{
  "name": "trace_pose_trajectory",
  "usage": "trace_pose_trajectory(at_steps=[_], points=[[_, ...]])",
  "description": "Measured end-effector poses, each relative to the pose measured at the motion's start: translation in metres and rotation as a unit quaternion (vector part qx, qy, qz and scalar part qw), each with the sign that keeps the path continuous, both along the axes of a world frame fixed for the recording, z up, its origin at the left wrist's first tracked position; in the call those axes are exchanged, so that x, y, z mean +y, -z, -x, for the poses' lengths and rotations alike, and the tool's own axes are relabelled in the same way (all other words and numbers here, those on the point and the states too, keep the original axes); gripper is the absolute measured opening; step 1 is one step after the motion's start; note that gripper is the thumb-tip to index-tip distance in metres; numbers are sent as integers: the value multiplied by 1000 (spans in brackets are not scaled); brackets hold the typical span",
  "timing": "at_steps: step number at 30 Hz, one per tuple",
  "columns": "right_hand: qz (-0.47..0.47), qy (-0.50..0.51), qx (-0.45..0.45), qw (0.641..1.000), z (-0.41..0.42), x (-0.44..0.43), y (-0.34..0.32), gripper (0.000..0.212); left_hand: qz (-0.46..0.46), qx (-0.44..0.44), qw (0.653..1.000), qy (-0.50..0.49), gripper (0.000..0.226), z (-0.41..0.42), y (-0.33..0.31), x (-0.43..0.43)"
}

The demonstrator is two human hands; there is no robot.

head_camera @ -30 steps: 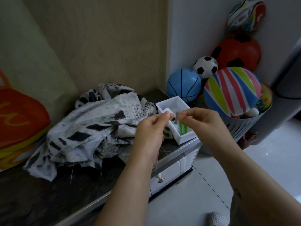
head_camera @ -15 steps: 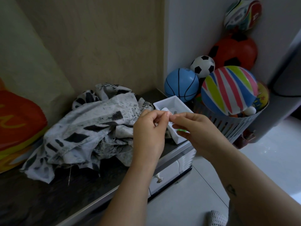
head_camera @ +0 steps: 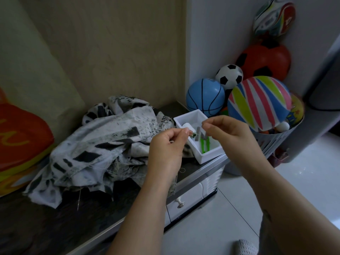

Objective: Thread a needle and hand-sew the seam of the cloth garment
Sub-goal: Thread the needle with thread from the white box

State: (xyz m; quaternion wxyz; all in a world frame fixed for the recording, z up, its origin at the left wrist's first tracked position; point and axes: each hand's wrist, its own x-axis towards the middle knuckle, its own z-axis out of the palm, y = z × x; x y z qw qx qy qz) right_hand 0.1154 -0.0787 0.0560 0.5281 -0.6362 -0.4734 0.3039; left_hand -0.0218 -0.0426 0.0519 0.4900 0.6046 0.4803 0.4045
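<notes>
Standing by the counter (head_camera: 55, 227), I see an orange bag (head_camera: 22, 137) far left, and next to it the cloth garment (head_camera: 103, 144) in a heap. No stitch is going into it now. Just right of it, the left hand (head_camera: 165, 150) is held up with a tight grip. Its thumb and finger press together on a pale thread (head_camera: 182, 170) that curls down by the wrist. Behind the hands sits a white box (head_camera: 198, 115) with a spool (head_camera: 187, 125) and green snips (head_camera: 204, 146) inside. The right hand (head_camera: 228, 133) is near the left one, not touching. Its grip is pinched together too, on what I take to be the thread's end. A needle is too small for me to spot. I think this is the threading step. Next the thread's tip must go through the tiny eye, so both hands need to come close and be steady.
</notes>
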Motion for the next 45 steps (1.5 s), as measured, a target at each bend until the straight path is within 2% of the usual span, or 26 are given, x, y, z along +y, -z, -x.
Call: trace_pose_trajectory(at_steps=[2,6,10,16,22,32,38,40,41,43,45], points=[[-10,-8,-22,1000,2,-1,0,4,-2,1,1000,-1,18,0,0,0],[-4,-17,-102,995,6,0,4,19,-7,3,1000,-2,18,1,0,-1],[-5,-2,-126,992,8,3,8,14,-8,9,1000,2,18,1,0,0],[-8,-15,-48,999,6,2,5,5,23,-5,999,36,18,4,-5,-2],[1,-19,18,1000,2,1,2,7,49,-10,995,91,18,7,-10,-2],[23,-24,52,998,0,-1,-2,7,34,21,993,107,15,9,-2,2],[41,-18,24,999,1,-1,-2,5,47,17,993,111,12,12,2,5],[45,2,72,996,1,-1,0,11,65,-12,994,90,11,12,0,5],[52,12,128,990,1,-1,1,14,80,-35,993,77,12,11,-1,5],[74,-5,259,963,5,-2,1,18,119,-91,987,54,11,10,-4,4],[101,-59,333,936,12,-3,2,26,145,-129,980,39,11,9,-5,2]])
